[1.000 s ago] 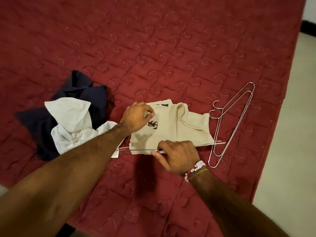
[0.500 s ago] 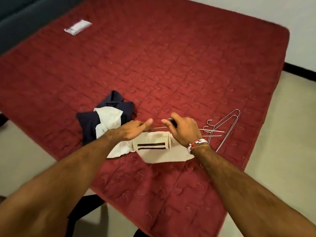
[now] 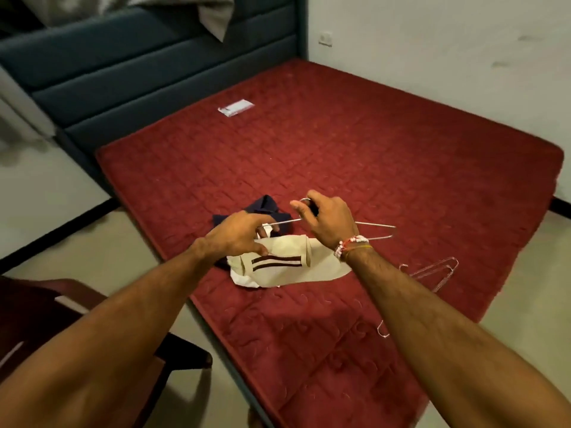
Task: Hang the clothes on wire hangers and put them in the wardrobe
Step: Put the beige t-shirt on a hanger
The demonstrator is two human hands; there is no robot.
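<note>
The right hand gripped one thin silver wire hanger just below its hook. Its fingers were curled round the wire, and the frame was raised above the red quilted mattress. The left hand had its fingers bent over the hanger's left corner and the top edge of a cream cloth garment with two dark stripes — whether they pinched wire, cloth or both could not be told. That garment sat directly beneath both sets of fingers; whether it hung from the lower bar or lay on the mattress was unclear. There were three garments in all: the cream one, a white one showing below the left thumb, and a navy one just beyond the left fingertips. Two more wire hangers, blurred, lay outward of the right wrist.
</note>
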